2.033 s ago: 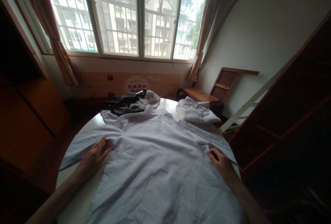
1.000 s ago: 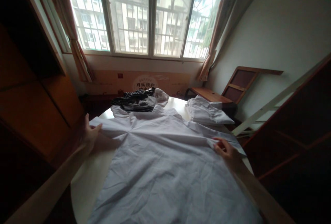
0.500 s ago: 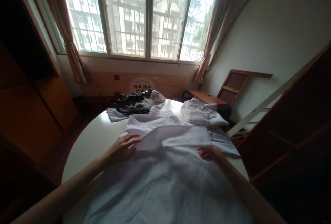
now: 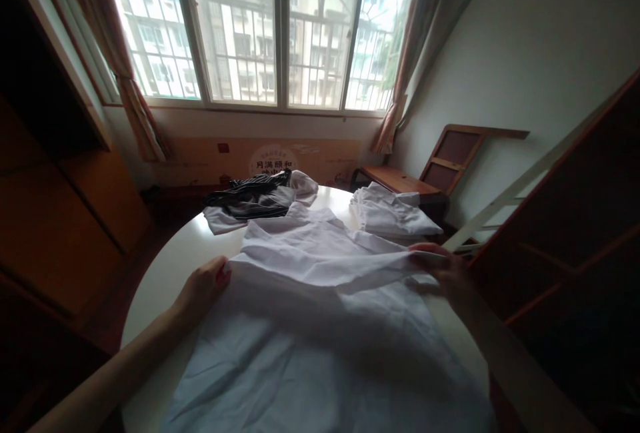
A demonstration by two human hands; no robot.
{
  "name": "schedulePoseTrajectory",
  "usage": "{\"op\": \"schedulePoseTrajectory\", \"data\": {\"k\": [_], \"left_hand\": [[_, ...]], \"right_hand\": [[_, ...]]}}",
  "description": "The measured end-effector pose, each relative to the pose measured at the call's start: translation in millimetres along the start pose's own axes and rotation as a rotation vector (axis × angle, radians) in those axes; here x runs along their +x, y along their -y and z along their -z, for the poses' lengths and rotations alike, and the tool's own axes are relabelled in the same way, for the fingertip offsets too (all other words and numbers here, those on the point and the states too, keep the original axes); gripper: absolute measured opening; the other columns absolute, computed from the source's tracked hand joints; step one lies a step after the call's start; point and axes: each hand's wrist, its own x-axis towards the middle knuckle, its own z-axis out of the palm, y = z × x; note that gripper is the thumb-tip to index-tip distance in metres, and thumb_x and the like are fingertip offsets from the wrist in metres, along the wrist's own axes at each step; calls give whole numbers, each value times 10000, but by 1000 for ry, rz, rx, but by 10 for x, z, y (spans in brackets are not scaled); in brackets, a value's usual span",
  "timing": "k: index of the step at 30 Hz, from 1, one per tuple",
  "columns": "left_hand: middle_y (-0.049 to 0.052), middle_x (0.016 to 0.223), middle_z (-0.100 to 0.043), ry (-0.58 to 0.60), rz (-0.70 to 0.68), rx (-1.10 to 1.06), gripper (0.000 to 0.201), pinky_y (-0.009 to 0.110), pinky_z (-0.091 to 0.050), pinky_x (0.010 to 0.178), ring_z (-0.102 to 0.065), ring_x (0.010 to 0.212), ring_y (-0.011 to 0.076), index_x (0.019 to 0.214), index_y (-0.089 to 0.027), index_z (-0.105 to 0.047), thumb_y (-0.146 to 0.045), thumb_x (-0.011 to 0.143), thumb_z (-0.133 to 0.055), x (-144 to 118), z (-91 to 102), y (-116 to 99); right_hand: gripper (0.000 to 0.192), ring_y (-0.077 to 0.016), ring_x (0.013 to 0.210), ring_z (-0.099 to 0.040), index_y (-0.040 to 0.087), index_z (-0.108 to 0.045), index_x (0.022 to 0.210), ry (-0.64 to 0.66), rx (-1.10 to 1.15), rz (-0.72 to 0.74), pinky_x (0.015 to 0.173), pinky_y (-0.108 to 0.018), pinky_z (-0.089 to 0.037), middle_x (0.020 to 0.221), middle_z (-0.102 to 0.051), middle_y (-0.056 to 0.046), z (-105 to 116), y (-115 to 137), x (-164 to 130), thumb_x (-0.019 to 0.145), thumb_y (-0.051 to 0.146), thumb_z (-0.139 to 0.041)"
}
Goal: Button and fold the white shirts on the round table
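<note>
Whereas half a second ago both sleeves lay folded inward, the left hand [image 4: 203,288] and right hand [image 4: 447,272] now each pinch a side of the white shirt [image 4: 320,326], lifting its upper part off the bench [image 4: 165,273]; the fold is progressing.

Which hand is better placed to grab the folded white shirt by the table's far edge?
Right. The right hand grips the white shirt just below the folded white shirt; the left hand is across the table.
</note>
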Motion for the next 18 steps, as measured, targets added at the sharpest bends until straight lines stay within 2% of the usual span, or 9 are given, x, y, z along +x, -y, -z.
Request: {"op": "schedulePoseTrajectory", "data": {"k": [3,5,8,10,12,13,15,18], "left_hand": [[-10,633,-515,-61,99,91,128,241,-316,534,-472,555,139,685,-208,-423,-307,765,-437,6,31,-78],[-19,612,-488,-92,152,140,135,243,-291,514,-447,530,135,674,-211,-403,-311,744,-460,12,40,-84],[-8,660,-498,-119,143,132,116,243,-313,523,-469,564,141,696,-211,-408,-306,740,-459,27,16,0],[15,747,-528,-116,84,82,78,244,-361,559,-513,636,153,748,-206,-439,-280,729,-453,38,-12,90],[35,822,-543,-99,3,30,107,250,-402,600,-541,702,166,800,-201,-465,-275,724,-453,44,-31,167],[40,844,-547,-93,-35,18,116,254,-415,617,-546,721,170,814,-201,-472,-277,729,-452,45,-34,192],[40,847,-551,-91,-80,31,100,261,-423,632,-547,726,173,802,-204,-474,-279,742,-449,49,-31,215],[22,773,-547,-82,-84,68,40,256,-405,605,-532,668,162,738,-206,-449,-241,719,-448,71,-29,212]], "right_hand": [[323,-262,860,-640,278,-696,748,-59,38,146,838,-424,-517,791,-694,-60,388,180,-100,683,587,-627],[296,-270,874,-634,304,-704,710,15,-7,199,811,-404,-523,812,-697,-78,585,242,-226,703,585,-610],[268,-277,859,-638,269,-711,639,269,-136,179,756,-376,-531,791,-699,-95,659,251,-529,650,536,-686],[276,-274,873,-640,225,-723,652,522,-245,63,746,-355,-530,814,-701,-104,610,229,-773,660,498,-691],[322,-276,924,-636,216,-745,822,751,-330,-81,789,-349,-521,940,-697,-100,577,199,-978,651,486,-700],[403,-288,967,-624,224,-733,926,817,-357,-132,829,-361,-509,1002,-689,-97,582,182,-1045,621,486,-723],[552,-313,1026,-600,233,-683,1075,828,-362,-181,886,-401,-483,1065,-676,-100,630,138,-1088,603,516,-726],[513,-318,1029,-601,213,-675,1060,595,-363,-174,892,-435,-473,1054,-681,-122,687,50,-980,701,575,-611]]}}
